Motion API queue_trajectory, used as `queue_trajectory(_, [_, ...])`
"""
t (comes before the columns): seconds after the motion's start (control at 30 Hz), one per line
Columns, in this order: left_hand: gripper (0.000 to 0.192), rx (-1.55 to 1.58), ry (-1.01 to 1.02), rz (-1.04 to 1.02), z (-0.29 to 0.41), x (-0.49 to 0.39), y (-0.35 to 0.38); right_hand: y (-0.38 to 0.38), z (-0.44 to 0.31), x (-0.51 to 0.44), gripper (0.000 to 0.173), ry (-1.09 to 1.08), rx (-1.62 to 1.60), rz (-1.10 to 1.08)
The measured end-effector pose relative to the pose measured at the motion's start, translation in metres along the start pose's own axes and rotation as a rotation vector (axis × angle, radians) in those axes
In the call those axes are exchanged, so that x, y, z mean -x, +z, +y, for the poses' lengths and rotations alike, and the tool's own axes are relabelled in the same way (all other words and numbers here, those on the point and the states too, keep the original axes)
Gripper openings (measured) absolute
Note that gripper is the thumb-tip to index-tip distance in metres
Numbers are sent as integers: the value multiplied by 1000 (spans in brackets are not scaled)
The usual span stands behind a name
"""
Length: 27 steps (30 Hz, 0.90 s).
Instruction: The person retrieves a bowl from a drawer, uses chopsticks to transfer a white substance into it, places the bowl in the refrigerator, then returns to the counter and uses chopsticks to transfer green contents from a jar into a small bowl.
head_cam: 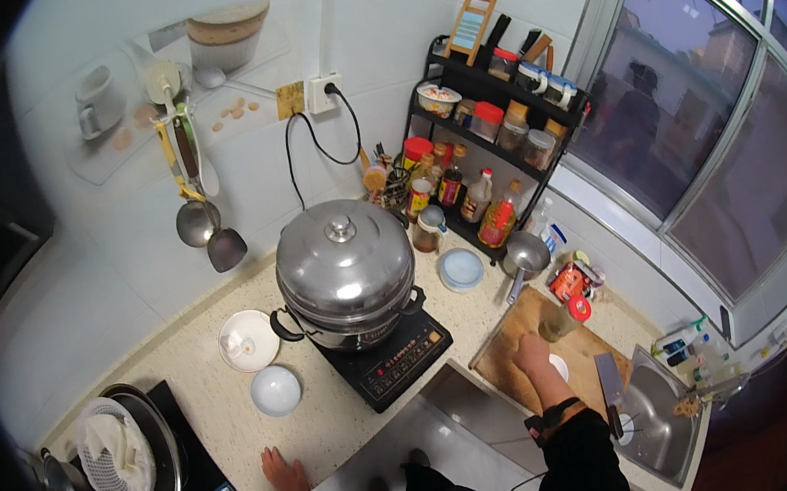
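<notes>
My left hand [287, 476] rests on the speckled countertop [341, 434], fingers spread a little, with nothing in it. Over the wooden cutting board [508, 345] is my right hand [533, 351], its fingers curled and turned away from view, so I cannot tell whether it grips anything. Partly covered by that forearm, a small white dish [559, 367] lies on the board. Just beyond the hand is a glass jar [553, 326] with a red lid. A cleaver [610, 381] lies along the board's right side, by the sink.
A lidded steel steamer pot [346, 272] stands on a black induction cooker [406, 363]. Two bowls, one white [250, 354] and one pale [276, 391], sit left of it. A steel ladle [526, 253], a condiment rack [488, 120] and a sink [660, 419] are at right.
</notes>
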<state>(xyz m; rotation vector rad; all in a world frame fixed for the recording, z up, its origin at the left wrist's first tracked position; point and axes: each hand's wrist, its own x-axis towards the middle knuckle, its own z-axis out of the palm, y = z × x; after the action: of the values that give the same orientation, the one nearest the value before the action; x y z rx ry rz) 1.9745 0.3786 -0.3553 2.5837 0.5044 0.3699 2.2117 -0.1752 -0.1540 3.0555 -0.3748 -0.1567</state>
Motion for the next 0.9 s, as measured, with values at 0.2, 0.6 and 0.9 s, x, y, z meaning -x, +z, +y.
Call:
queue_trajectory(0.2, [68,6,-68,-6,3,-4,2,-106,-68,-115,34,-225,-364,236])
queue_trajectory(0.6, [66,-108,-217,178,15,18,-4,-125,-212,-355,54,-384,-539,-20])
queue_trajectory(0.9, [48,-120,-521,19,18,51,1,-79,-278,-468,51,-454,-789,194])
